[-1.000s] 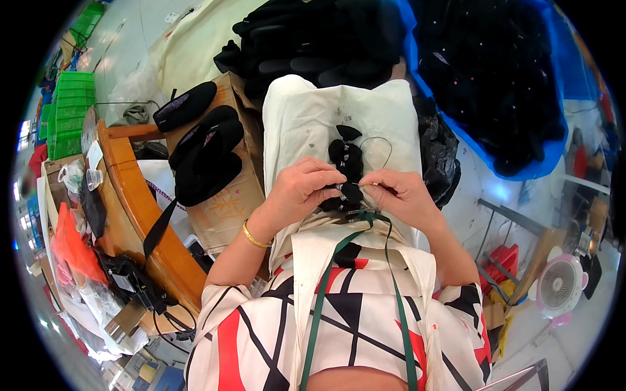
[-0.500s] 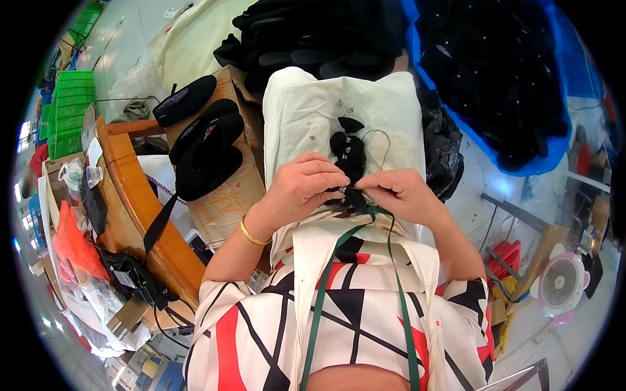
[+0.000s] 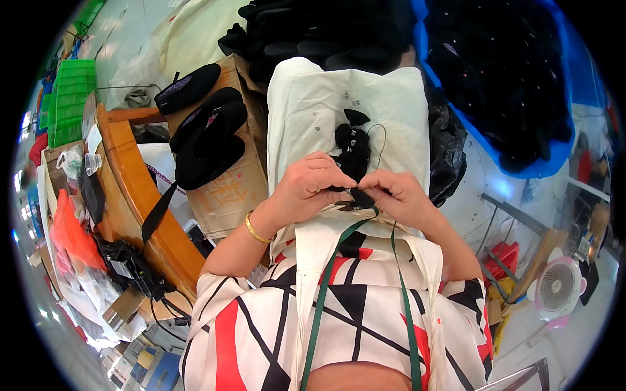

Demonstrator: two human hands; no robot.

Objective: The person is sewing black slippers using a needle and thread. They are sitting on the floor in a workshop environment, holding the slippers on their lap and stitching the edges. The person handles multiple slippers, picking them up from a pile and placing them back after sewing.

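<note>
My left hand [image 3: 306, 188] and my right hand [image 3: 394, 195] meet over a cream cloth [image 3: 313, 104] spread on my lap. Both pinch a small black bow-shaped piece [image 3: 355, 197] between the fingertips. Just beyond the fingers several more black bow pieces [image 3: 352, 140] lie in a row on the cloth, with a thin black thread [image 3: 380, 133] looping beside them. A gold bangle [image 3: 253, 229] sits on my left wrist.
A cardboard box [image 3: 225, 189] with black shoe parts [image 3: 205, 140] stands at the left, beside a wooden bench [image 3: 137, 195]. A heap of black pieces [image 3: 326, 32] lies ahead, a blue sheet with dark goods [image 3: 508, 85] at the right. A small fan [image 3: 555, 287] stands at lower right.
My hands have stayed together on the black piece, with the fingers shifting slightly. The row of bows on the cloth is unchanged.
</note>
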